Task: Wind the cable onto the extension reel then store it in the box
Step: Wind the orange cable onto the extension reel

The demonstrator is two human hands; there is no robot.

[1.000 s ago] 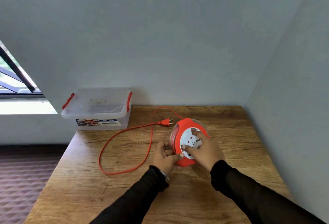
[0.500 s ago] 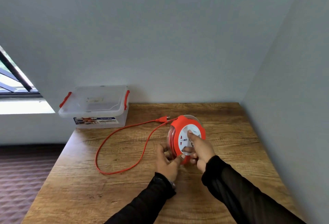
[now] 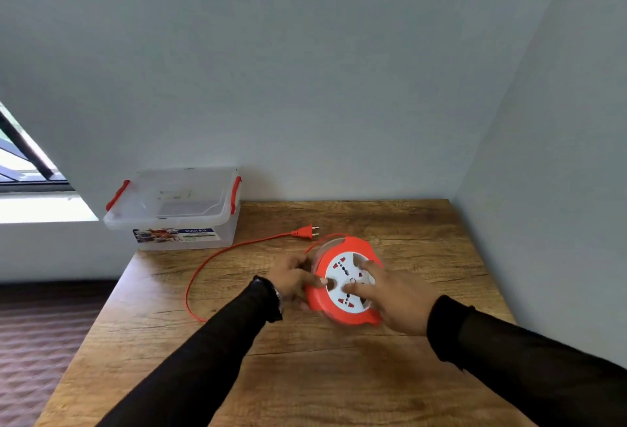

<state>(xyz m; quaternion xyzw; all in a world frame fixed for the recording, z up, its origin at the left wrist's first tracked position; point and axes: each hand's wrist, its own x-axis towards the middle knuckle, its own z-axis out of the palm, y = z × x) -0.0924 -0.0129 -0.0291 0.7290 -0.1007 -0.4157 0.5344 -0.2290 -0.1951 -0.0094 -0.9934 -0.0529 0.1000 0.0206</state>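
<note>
Head view only. Orange reel sits tipped on the wooden surface, white socket face toward the camera, near the right-middle of the top. Left hand grips the reel's left rim, fingers curled round the edge, thumb on the front. Right hand is laid on the socket face with fingers spread and fairly straight, fingertips pressing the white disc (looks like it is there to turn it). Orange cable runs off the reel's top left, lies in a loose loop across the surface toward the left edge, and ends at the plug, which lies flat just behind the reel. Clear box with red latches sits at the far left corner, well apart from the reel; whether a lid is on it I cannot tell.

Progress: winding looks under way, not finished; a fair loop is out. Left: wind the rest, plug included, then put the reel in the box.
</note>
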